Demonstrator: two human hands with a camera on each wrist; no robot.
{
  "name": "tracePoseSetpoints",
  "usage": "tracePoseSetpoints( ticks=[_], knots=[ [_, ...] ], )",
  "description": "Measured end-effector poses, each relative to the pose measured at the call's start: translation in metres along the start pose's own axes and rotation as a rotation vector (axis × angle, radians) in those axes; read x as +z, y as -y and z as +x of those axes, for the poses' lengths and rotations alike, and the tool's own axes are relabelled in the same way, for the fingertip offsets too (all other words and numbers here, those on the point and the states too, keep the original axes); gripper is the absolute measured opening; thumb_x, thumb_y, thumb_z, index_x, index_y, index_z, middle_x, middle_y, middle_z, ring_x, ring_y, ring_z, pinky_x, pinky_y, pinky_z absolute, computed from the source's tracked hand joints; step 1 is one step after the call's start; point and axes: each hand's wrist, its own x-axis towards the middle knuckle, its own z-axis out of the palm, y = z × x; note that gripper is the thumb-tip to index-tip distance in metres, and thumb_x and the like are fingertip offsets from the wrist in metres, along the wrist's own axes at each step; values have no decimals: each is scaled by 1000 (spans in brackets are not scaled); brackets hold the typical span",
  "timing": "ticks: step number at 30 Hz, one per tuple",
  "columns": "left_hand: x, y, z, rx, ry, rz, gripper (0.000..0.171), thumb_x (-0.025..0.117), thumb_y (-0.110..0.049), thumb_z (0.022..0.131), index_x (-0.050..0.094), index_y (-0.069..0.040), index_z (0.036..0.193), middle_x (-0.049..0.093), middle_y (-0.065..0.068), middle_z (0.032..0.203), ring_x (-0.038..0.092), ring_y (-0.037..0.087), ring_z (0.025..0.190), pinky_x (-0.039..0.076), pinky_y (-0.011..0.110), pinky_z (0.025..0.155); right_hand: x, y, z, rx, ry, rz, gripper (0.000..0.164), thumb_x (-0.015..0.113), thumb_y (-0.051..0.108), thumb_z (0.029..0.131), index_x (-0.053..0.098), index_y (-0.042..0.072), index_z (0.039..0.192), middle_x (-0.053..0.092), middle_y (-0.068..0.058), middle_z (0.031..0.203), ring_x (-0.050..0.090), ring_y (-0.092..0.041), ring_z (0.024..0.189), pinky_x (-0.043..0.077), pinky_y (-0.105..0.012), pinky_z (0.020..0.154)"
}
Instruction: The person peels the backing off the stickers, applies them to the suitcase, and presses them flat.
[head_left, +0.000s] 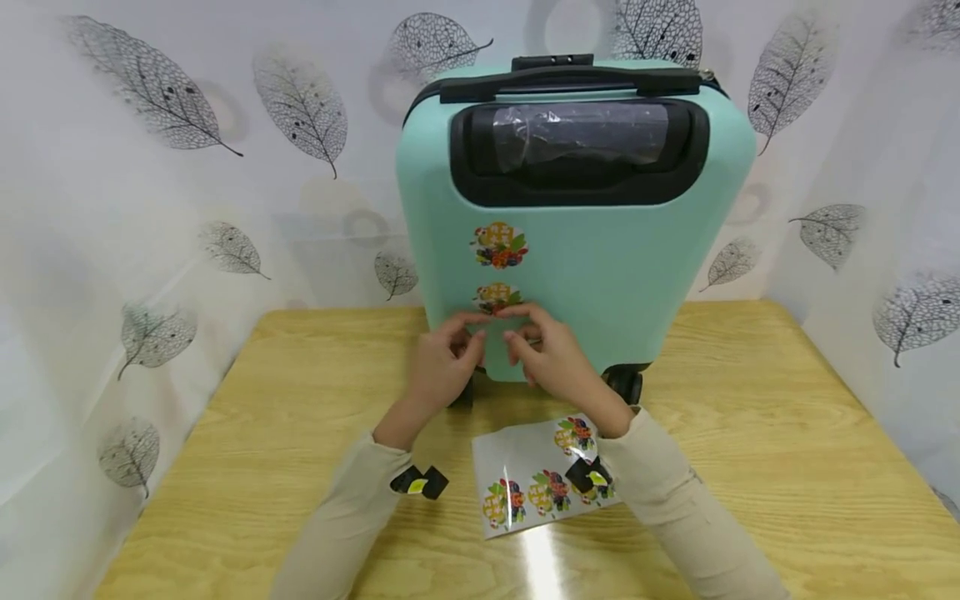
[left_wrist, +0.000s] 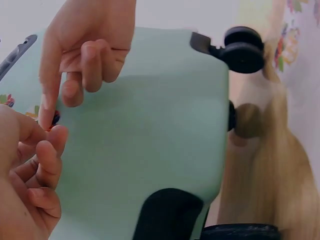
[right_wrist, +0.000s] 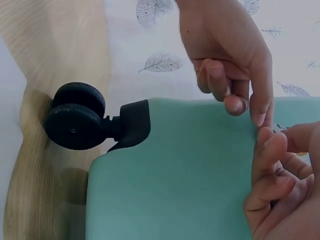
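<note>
A mint-green suitcase (head_left: pixel 592 275) stands upright on the table. Two round fruit stickers are on its front, an upper sticker (head_left: pixel 499 245) and a lower sticker (head_left: pixel 495 293). The index fingertips of my left hand (head_left: pixel 444 360) and right hand (head_left: pixel 553 352) meet at the lower sticker's bottom edge, partly covering it. Both index fingers reach out, while the other fingers bend loosely in front of the suitcase. From the left wrist, a dark bit of the lower sticker (left_wrist: pixel 56 118) shows beside the right index finger.
On the wooden table (head_left: pixel 300 442), a white sheet (head_left: pixel 491 454) bearing several fruit stickers lies below the hands, partly under the right sleeve. Black wheels (head_left: pixel 624 383) support the suitcase. A black recess (head_left: pixel 577 190) and handle top its front. Leaf-patterned cloth (head_left: pixel 300 200) hangs behind.
</note>
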Motion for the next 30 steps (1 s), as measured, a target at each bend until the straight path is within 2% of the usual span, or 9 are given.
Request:
tracePoseSetpoints(
  ticks=[4,12,15,19,24,30],
  knots=[
    [4,-1,-3,-44,34,-11,19,57,-6,94,66,-4,111,63,9,61,50,6,46,38,23,42,2,-3,-2,25,10,-17,31,49,16,102,49,12,132,61,-21,76,44,-15,40,41,-31,42],
    [9,2,-6,-85,53,-4,20,55,-8,95,66,-6,111,63,6,62,46,5,45,36,22,44,3,-6,-6,74,13,8,31,47,16,102,49,17,133,60,-26,78,41,-12,39,38,-29,40],
    [10,4,-7,-85,56,-1,19,55,-9,96,66,-6,111,63,5,62,45,5,45,36,23,44,4,-8,-8,78,18,13,31,46,14,102,48,14,133,61,-24,77,39,-11,39,38,-29,40],
    [8,4,-10,-44,72,-1,19,56,-8,95,65,-6,111,63,6,64,45,4,47,38,22,45,4,-10,-13,91,34,17,32,45,12,101,48,10,133,60,-14,73,42,-12,41,41,-29,42],
    [3,5,-19,5,111,9,20,59,-5,93,64,-1,112,64,8,67,48,4,50,42,23,48,-2,-8,-24,99,73,-2,32,48,15,101,49,6,132,58,-8,75,51,-23,51,45,-30,49],
    [-6,8,-38,-54,210,70,21,62,-11,94,64,-2,113,65,3,71,52,2,54,45,21,52,-10,-11,-38,106,146,-59,35,49,20,102,48,3,132,60,-7,81,55,-26,55,44,-30,49]
  ],
)
